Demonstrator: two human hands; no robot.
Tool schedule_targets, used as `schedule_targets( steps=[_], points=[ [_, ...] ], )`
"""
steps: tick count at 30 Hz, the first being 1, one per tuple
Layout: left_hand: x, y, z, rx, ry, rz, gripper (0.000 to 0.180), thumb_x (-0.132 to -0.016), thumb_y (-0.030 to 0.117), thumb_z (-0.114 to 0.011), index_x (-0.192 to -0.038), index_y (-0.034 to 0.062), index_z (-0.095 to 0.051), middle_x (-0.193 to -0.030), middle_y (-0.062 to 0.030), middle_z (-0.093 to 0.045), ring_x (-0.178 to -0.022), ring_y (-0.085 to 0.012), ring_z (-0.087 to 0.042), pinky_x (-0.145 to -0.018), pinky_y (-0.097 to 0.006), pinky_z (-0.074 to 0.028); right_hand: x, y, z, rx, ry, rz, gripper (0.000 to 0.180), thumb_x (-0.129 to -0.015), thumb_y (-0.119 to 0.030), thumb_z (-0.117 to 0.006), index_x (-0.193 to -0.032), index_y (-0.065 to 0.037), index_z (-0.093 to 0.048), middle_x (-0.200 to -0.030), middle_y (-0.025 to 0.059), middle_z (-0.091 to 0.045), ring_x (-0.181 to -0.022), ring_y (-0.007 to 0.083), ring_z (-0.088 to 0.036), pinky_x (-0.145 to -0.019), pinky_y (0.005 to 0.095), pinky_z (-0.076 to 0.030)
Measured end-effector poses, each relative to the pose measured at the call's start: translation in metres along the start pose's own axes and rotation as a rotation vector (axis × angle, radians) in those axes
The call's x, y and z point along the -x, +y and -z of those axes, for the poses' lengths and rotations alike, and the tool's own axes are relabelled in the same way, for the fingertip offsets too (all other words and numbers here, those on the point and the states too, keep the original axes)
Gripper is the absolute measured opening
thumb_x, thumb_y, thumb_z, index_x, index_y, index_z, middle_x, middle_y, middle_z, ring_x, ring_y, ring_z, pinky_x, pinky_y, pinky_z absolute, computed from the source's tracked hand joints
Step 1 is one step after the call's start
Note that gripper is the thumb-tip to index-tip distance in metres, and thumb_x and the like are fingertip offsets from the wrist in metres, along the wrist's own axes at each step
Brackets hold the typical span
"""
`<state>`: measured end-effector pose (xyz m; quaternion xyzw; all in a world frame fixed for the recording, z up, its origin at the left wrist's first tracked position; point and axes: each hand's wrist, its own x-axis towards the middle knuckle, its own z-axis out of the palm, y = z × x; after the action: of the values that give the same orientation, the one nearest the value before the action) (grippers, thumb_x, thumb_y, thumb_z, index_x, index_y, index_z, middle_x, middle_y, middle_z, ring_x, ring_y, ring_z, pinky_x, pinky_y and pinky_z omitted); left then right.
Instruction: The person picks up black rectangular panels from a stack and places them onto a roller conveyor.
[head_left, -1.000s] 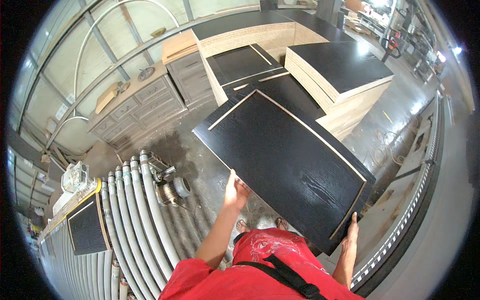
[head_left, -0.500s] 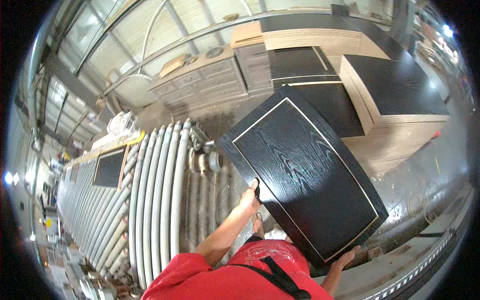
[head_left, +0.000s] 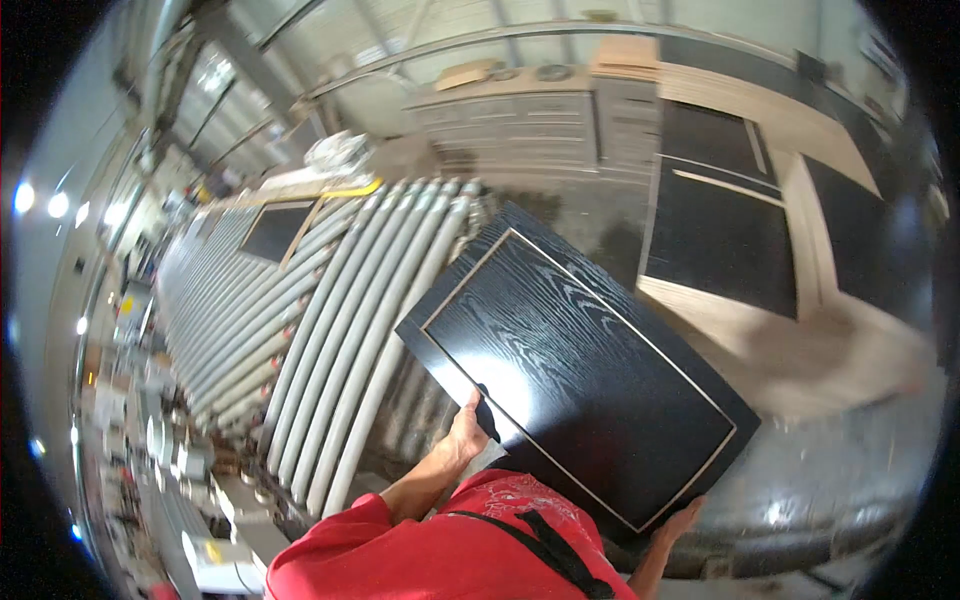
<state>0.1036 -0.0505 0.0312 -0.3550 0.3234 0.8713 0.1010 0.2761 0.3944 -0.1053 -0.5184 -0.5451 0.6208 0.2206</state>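
A black wood-grain panel (head_left: 590, 380) with a thin pale line inlaid around its face is tilted in front of my body. My left hand (head_left: 466, 432) grips its left long edge, with the thumb on the upper face and the other fingers hidden beneath. Something small and dark shows at that thumb; I cannot make out what it is. At the lower right corner, my right hand (head_left: 680, 522) holds the panel's edge, its fingers partly under the board.
To my left runs a roller conveyor (head_left: 365, 325), with a smaller black panel (head_left: 279, 232) lying on its far rollers. Stacked black boards with pale edges (head_left: 725, 245) stand at the right. A grey drawer cabinet (head_left: 510, 125) is against the back wall.
My view has turned left, so the stacks and cabinet appear further right. The panel, still in both hands, has swung toward the rollers and now overlaps their near end in the picture.
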Motion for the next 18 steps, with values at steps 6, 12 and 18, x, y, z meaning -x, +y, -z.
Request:
schedule_targets(
  steps=[6,12,18],
  points=[
    [0.035,0.014,0.058,-0.038,0.306,-0.054,0.046,-0.097,0.045,-0.057,-0.129,0.0121,-0.056,-0.131,-0.0019,-0.056,-0.118,-0.0222,-0.049,-0.104,-0.043,-0.036,0.019,0.006,-0.026,0.172,-0.237,-0.028,0.086,-0.098,-0.065,-0.040,-0.142,0.009,-0.041,-0.142,0.0208,-0.048,-0.121,0.0325,-0.052,-0.102,0.0411,-0.042],
    [0.028,0.038,0.098,0.134,0.356,-0.084,0.044,-0.099,0.042,-0.056,-0.129,0.0094,-0.059,-0.134,-0.0067,-0.060,-0.122,-0.0264,-0.054,-0.105,-0.048,-0.040,0.082,-0.052,-0.088,0.166,-0.326,-0.143,0.085,-0.098,-0.065,-0.041,-0.142,0.008,-0.041,-0.141,0.0221,-0.049,-0.119,0.0349,-0.054,-0.103,0.0423,-0.043],
    [0.013,0.069,0.132,0.228,0.354,-0.096,0.047,-0.099,0.039,-0.057,-0.128,0.0029,-0.058,-0.124,-0.0110,-0.065,-0.109,-0.0290,-0.062,-0.098,-0.047,-0.048,0.103,-0.043,-0.144,0.252,-0.362,-0.075,0.082,-0.099,-0.062,-0.040,-0.143,0.007,-0.040,-0.142,0.0230,-0.048,-0.119,0.0353,-0.055,-0.104,0.0426,-0.044]
  ],
)
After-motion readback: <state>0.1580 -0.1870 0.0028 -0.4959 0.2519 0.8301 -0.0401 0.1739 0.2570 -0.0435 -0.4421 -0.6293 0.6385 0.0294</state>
